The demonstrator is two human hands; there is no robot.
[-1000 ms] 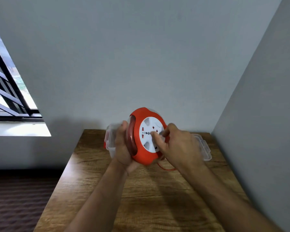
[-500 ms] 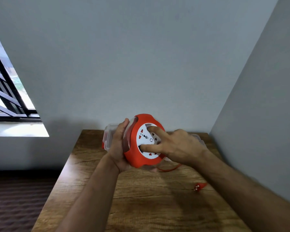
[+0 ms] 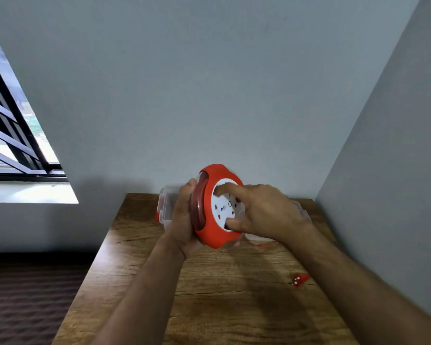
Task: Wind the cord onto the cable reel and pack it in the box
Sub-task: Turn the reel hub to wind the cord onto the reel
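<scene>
Head view shows the right hand's fingers [image 3: 225, 189] pressed onto the white socket face of the cable reel [image 3: 215, 235], the index finger near the face's top and the thumb at its lower edge, spread apart and bearing on the disc rather than curled round anything. The right hand [image 3: 264, 212] reaches in from the right; the left hand [image 3: 184, 220] is clamped on the reel's back and rim, holding it upright on edge above the desk [image 3: 222, 295], its face turned toward the camera. Wound cord shows as a dark red band behind the clear rim, and a faint loose stretch trails off under the right wrist. The red plug [image 3: 299, 280] lies on the desk to the right, well apart from the reel, so winding seems unfinished. To do this step well, I judge the left hand should keep the housing steady while the right turns the face in even, full sweeps, letting the slack feed in without kinks and watching that the plug does not snag as it draws near. Behind the reel sits the clear plastic box [image 3: 168, 205], partly hidden. Counted: two hands, one reel, one plug, one box, one desk.
</scene>
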